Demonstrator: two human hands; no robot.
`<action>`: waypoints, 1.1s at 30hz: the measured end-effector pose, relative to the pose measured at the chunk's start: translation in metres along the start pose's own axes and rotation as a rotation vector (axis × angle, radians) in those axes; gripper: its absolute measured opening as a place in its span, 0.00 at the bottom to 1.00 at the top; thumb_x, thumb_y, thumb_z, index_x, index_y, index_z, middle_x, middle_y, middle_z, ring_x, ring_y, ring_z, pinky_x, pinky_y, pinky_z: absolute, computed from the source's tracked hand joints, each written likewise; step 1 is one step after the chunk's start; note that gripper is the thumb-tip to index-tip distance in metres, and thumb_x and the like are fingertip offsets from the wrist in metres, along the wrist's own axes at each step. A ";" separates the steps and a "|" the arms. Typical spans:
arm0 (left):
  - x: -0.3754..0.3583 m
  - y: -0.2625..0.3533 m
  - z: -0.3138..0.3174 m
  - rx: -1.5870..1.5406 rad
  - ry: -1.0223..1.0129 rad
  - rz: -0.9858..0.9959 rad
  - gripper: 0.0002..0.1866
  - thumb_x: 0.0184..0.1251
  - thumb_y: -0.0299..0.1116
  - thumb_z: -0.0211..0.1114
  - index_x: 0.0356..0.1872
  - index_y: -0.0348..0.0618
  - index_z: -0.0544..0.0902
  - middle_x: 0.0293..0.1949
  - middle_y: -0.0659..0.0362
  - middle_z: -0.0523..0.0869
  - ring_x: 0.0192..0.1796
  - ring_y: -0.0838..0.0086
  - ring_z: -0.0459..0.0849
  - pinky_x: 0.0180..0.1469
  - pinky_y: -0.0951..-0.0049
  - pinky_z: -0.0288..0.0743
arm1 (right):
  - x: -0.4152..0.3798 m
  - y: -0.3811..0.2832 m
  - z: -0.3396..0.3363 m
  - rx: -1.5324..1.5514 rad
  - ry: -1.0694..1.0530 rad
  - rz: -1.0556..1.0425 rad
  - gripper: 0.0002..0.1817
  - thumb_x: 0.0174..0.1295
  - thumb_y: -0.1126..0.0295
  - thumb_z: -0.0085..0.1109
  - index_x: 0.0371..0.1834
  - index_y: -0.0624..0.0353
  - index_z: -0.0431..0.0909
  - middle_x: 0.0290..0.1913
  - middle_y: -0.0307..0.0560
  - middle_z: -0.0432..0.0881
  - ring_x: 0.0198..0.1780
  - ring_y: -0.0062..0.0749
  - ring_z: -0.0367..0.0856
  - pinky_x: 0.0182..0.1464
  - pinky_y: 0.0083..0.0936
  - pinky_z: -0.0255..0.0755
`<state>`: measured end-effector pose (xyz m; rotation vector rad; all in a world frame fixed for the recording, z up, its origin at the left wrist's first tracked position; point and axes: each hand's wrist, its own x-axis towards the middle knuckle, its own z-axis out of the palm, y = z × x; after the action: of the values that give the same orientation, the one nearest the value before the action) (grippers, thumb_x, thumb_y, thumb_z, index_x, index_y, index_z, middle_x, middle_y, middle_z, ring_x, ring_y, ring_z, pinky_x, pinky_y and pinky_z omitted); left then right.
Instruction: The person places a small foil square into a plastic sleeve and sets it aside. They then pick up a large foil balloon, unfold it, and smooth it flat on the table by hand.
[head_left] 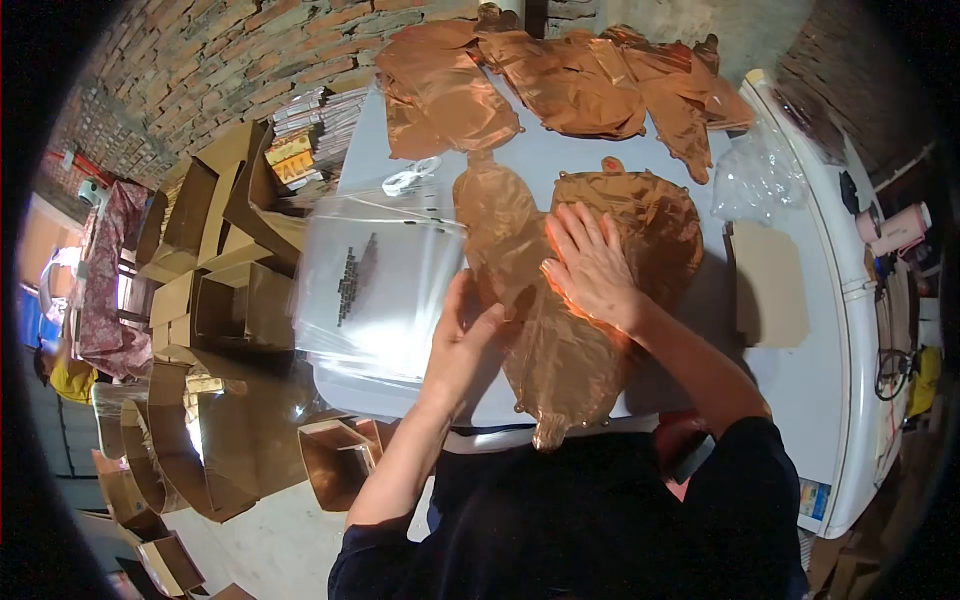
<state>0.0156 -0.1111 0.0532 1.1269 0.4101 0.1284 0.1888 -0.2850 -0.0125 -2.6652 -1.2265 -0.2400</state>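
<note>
Copper foil [560, 345] spread on table [537, 162], mid-front, near tip hung over front edge. Long axis run far to near, slanted slightly right toward body; broad lobe spread at far right. Foil pressed under right hand [598, 278], palm down, fingers extended. Left edge met by left hand [460, 345], half open, thumb and forefinger parted; pinch by hidden fingers cannot be told. Clear bags [375, 290] laid just left.

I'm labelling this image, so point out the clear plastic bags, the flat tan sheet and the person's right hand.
Clear plastic bags [395, 290]: head view, middle of the top bag.
Flat tan sheet [778, 290]: head view, its middle.
Right hand [598, 272]: head view, back of the hand.
</note>
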 end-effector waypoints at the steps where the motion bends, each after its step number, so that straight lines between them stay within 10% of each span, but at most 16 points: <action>1: 0.003 0.003 -0.002 -0.062 -0.028 -0.037 0.38 0.77 0.26 0.60 0.81 0.28 0.51 0.80 0.45 0.61 0.79 0.58 0.64 0.78 0.60 0.61 | 0.000 0.000 0.000 0.003 -0.006 0.003 0.37 0.77 0.48 0.46 0.81 0.62 0.57 0.82 0.59 0.56 0.84 0.55 0.47 0.81 0.62 0.36; 10: 0.056 0.007 -0.014 -0.047 -0.123 -0.259 0.24 0.77 0.32 0.61 0.69 0.33 0.72 0.54 0.53 0.85 0.45 0.74 0.84 0.45 0.69 0.81 | 0.000 -0.001 0.003 0.009 0.014 0.020 0.36 0.77 0.49 0.46 0.80 0.61 0.58 0.82 0.57 0.56 0.84 0.54 0.48 0.81 0.62 0.36; 17: 0.099 0.011 -0.005 0.243 -0.058 -0.359 0.13 0.77 0.43 0.66 0.42 0.44 0.81 0.27 0.65 0.83 0.20 0.82 0.73 0.20 0.80 0.64 | 0.001 -0.002 0.003 0.003 -0.047 0.055 0.37 0.78 0.47 0.41 0.82 0.59 0.56 0.83 0.54 0.54 0.85 0.51 0.43 0.82 0.59 0.34; 24: 0.113 -0.009 0.008 0.352 -0.161 0.379 0.09 0.78 0.34 0.64 0.45 0.38 0.84 0.29 0.67 0.82 0.26 0.84 0.75 0.30 0.80 0.70 | -0.001 -0.004 -0.006 0.001 -0.075 0.058 0.36 0.76 0.50 0.44 0.80 0.62 0.61 0.83 0.55 0.55 0.85 0.51 0.43 0.83 0.59 0.34; 31: 0.100 -0.025 0.001 0.245 -0.479 0.152 0.24 0.78 0.31 0.56 0.72 0.37 0.71 0.67 0.53 0.77 0.70 0.70 0.74 0.71 0.68 0.68 | 0.008 -0.014 -0.035 -0.185 -0.437 0.116 0.38 0.75 0.50 0.44 0.80 0.67 0.60 0.84 0.58 0.53 0.85 0.52 0.42 0.83 0.60 0.32; 33: 0.110 -0.044 -0.006 0.265 -0.352 0.200 0.25 0.77 0.33 0.54 0.71 0.37 0.71 0.68 0.52 0.78 0.71 0.67 0.73 0.74 0.68 0.65 | 0.001 -0.005 -0.010 0.000 -0.158 0.074 0.39 0.75 0.49 0.45 0.81 0.66 0.56 0.84 0.58 0.52 0.86 0.52 0.42 0.83 0.59 0.32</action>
<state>0.1098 -0.0911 -0.0167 1.4209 -0.0021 0.0487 0.1849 -0.2835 -0.0016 -2.7683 -1.1666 -0.0181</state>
